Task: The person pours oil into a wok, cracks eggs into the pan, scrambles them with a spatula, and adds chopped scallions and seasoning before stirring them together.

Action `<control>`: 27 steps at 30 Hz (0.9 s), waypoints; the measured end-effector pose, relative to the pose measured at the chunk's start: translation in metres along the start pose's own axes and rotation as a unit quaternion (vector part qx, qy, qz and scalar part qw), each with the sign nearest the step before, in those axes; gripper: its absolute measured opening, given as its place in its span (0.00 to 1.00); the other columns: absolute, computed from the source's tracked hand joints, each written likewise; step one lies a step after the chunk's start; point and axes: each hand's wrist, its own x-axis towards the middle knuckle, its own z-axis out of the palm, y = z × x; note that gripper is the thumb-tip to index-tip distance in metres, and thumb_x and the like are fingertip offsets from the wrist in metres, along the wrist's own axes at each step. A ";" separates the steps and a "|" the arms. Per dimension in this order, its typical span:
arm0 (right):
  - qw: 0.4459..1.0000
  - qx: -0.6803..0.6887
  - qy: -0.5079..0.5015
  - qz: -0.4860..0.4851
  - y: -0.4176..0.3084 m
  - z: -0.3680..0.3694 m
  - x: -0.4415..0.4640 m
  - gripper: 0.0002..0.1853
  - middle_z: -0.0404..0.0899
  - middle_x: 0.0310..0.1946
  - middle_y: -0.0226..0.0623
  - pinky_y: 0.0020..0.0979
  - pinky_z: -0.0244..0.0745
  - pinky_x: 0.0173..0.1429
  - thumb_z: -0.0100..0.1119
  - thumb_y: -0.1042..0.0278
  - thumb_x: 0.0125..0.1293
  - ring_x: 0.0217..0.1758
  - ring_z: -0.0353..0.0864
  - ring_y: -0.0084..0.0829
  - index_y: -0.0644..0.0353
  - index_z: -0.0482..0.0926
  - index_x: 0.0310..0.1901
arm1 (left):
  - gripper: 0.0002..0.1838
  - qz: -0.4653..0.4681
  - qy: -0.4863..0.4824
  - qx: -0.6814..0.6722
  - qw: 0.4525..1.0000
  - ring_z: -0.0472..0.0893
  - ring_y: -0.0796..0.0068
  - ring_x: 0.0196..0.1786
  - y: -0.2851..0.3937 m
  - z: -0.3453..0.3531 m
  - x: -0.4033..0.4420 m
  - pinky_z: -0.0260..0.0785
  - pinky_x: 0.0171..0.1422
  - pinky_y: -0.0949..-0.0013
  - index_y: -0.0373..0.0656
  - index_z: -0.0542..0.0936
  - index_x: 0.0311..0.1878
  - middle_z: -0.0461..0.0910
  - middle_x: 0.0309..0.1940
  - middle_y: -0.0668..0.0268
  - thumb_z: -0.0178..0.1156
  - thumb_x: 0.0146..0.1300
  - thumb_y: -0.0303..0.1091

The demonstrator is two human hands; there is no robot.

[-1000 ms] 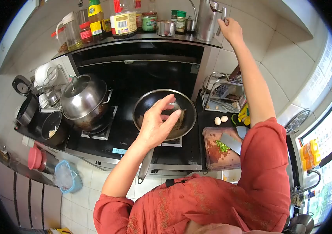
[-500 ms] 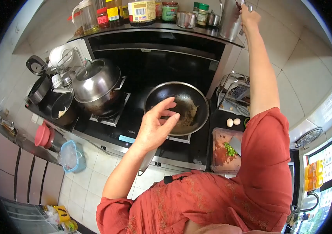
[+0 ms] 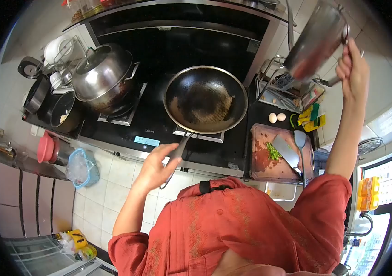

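My right hand (image 3: 353, 71) is closed on the handle of a tall metal pot (image 3: 313, 39), lifted and tilted at the upper right, its outline blurred. My left hand (image 3: 159, 166) has its fingers apart, with thumb and fingertips close beside the handle (image 3: 177, 154) of the wok; whether they touch it I cannot tell. Dark and oily inside, the wok (image 3: 205, 100) rests on the right burner. A cutting board (image 3: 262, 170) to its right bears chopped greens (image 3: 273, 152), a cleaver (image 3: 286, 151) and a grey spatula (image 3: 300, 140).
A lidded steamer pot (image 3: 101, 73) stands on the left burner, beside a dark saucepan (image 3: 67, 112). Two eggs (image 3: 277, 117) lie behind the board. A rack of graters and utensils (image 3: 278, 87) is at the back right. A blue basket (image 3: 83, 168) is at lower left.
My right hand has brought the metal pot off the shelf, down and to the right. My left hand has dropped from above the wok to its handle. The view has tipped downward.
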 end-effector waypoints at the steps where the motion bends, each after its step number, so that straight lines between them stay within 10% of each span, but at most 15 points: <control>1: 1.000 -0.002 -0.014 0.019 0.005 -0.005 -0.019 0.16 0.56 0.15 0.17 0.21 0.45 0.19 0.60 0.56 0.70 0.14 0.51 0.13 0.60 0.74 0.31 | 0.27 0.084 0.008 0.120 0.989 0.78 0.52 0.56 -0.015 0.007 -0.006 0.73 0.58 0.59 0.35 0.76 0.59 0.76 0.57 0.48 0.66 0.59 0.38; 9: 0.992 -0.014 -0.062 0.110 0.033 -0.006 -0.103 0.17 0.59 0.14 0.19 0.20 0.47 0.17 0.59 0.57 0.71 0.13 0.53 0.13 0.60 0.73 0.29 | 0.35 -0.051 -0.083 0.199 0.975 0.79 0.40 0.52 -0.005 0.021 0.000 0.73 0.57 0.53 0.30 0.67 0.65 0.76 0.53 0.41 0.67 0.54 0.31; 27: 0.988 -0.058 0.012 0.144 0.040 0.024 -0.191 0.16 0.58 0.16 0.20 0.19 0.48 0.17 0.54 0.60 0.74 0.13 0.53 0.13 0.60 0.72 0.30 | 0.30 0.048 -0.092 0.231 0.967 0.80 0.44 0.52 -0.060 -0.038 0.011 0.74 0.58 0.54 0.32 0.68 0.65 0.76 0.55 0.43 0.61 0.57 0.24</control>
